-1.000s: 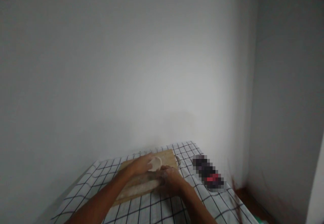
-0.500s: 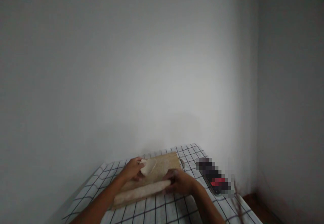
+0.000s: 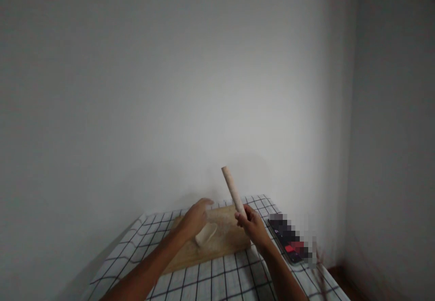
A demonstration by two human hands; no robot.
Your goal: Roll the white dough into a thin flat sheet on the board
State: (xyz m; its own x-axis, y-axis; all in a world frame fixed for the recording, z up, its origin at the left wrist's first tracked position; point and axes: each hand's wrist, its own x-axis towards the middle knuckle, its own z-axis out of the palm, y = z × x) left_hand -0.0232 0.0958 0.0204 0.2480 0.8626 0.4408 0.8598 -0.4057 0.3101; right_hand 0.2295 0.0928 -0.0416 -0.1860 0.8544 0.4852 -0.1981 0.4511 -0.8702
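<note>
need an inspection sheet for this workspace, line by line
Surface: white cloth with dark grid lines, under a rectangular wooden board.
Things: thin cream dough sheet on the board; pale cylindrical wooden rolling pin, raised and tilted.
Clutter: dark flat phone on the cloth, partly pixelated.
Hands: right hand grips the pin's lower end; left hand over the board, fingers extended, contact with dough unclear.
Cables: nothing seen for certain; blurred brown strands at right unidentifiable.
Surroundings: plain pale walls meeting in a corner.
</note>
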